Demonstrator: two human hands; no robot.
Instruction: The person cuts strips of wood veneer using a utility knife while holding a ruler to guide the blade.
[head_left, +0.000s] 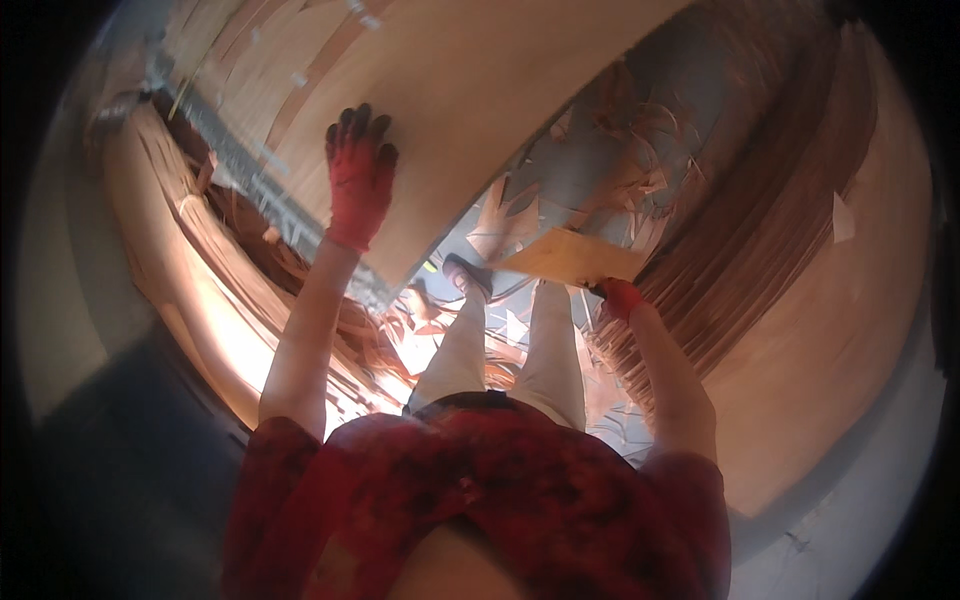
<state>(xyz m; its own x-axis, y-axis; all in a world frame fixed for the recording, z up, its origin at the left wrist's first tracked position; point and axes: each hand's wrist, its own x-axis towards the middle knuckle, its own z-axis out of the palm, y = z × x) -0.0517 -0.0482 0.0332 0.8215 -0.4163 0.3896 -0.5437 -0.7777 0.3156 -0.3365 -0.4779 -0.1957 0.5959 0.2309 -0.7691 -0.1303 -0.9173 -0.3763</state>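
My left hand (360, 180), in a red glove with dark fingertips, lies flat with its fingers stretched out on a broad sheet of wood veneer (450, 110). This sheet is the top one of a wide surface ahead of me, with strips of a redder tone toward its far left. My right hand (620, 297), also in a red glove, is closed on the near right edge of a small yellowish veneer piece (570, 255). That piece is held above the floor, apart from the broad sheet. The right fingertips are partly hidden.
A tall stack of veneer sheets (800, 320) stands at my right, its layered edges facing me. Another curved veneer stack (190, 270) lies at my left. Torn veneer scraps (640, 180) litter the grey floor between them, around my feet. A metal edge (270, 200) borders the broad sheet.
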